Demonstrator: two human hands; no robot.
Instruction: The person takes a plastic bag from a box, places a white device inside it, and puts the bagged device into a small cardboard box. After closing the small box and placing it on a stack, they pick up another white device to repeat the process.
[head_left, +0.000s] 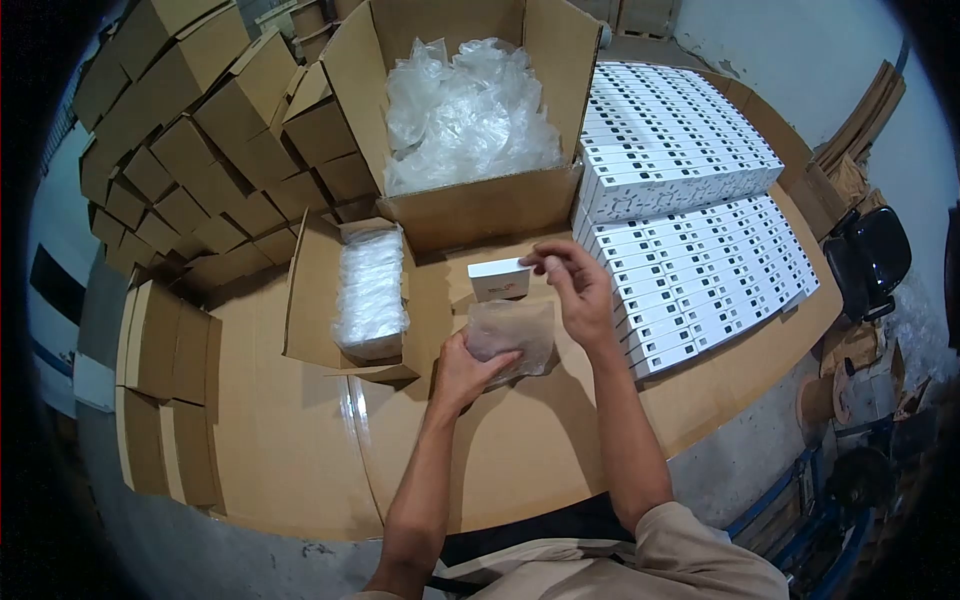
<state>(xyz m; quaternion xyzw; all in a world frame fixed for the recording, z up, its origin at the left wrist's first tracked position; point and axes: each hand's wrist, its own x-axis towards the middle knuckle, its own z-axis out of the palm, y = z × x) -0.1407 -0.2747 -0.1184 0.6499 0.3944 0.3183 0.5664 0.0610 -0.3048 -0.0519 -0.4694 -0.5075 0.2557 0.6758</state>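
Observation:
My left hand (470, 372) is closed on a clear plastic bag (520, 328), held over the cardboard-covered table. Just beyond the bag's upper edge, my right hand (575, 285) pinches a small white box (499, 280) by its right end. The box is upright, with a white top and a greyish, shadowed front bearing a small mark. Its lower edge comes close to the top of the bag. To the left, an open carton (300, 310) holds a row of white boxes wrapped in clear plastic (371, 285).
A large open carton (470, 215) full of clear plastic bags (470, 110) stands at the back. Stacked rows of white boxes (700, 270) rise on the right. Many brown cartons (190, 160) are piled at the left, and more cartons (165, 345) line the table's left edge.

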